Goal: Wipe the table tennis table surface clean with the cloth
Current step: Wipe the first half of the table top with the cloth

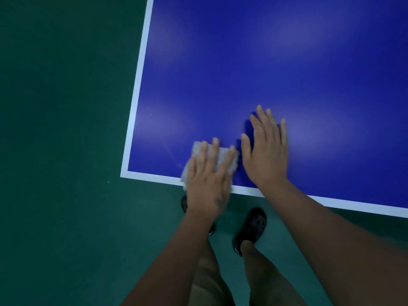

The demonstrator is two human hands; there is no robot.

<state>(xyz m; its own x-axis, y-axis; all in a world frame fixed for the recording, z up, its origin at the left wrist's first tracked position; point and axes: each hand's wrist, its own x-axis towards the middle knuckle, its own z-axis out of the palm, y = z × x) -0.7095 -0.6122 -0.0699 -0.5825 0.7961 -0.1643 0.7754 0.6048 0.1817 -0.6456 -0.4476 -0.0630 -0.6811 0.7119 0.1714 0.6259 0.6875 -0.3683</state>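
Blue table edged white, grey cloth, green floor.

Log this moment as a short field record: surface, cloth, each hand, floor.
surface: blue table tennis table with white edge lines, near left corner in view
cloth: pale textured cloth lying flat near the table's front edge
left hand: left hand presses flat on the cloth, fingers straight
right hand: right hand lies flat on the bare table beside the cloth
floor: green floor; black shoes below the table edge
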